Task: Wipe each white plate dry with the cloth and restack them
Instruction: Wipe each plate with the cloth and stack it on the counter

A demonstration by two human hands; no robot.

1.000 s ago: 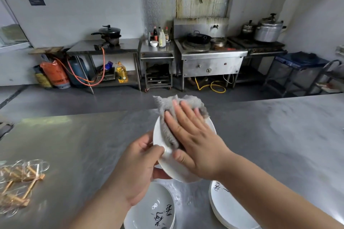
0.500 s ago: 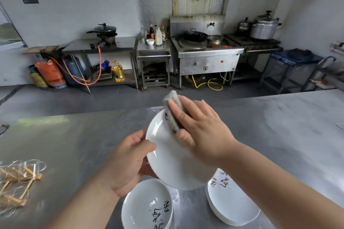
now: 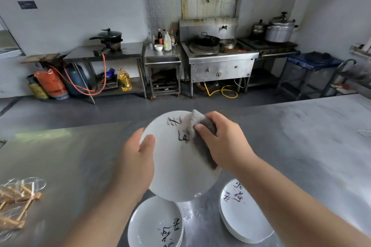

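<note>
Head view: in the middle of the frame a white plate (image 3: 176, 166) is held up off the steel worktop (image 3: 70, 156). It is tilted, painted face toward the camera, with the black lettering near its upper rim. Being round, it shows no long axis. The left hand (image 3: 134, 164) grips its left rim, thumb on the face. The right hand (image 3: 224, 146) holds a cloth (image 3: 198, 122) bunched against the upper right of the face. Below, a centre stack (image 3: 154, 224) and a right stack (image 3: 243, 218) of plates sit apart. The worktop spreads wide to either side, and glass cups (image 3: 18, 196) lie at lower left. Beyond its far edge are grey floor (image 3: 120, 108) and a stove (image 3: 218, 60) against the wall.
</note>
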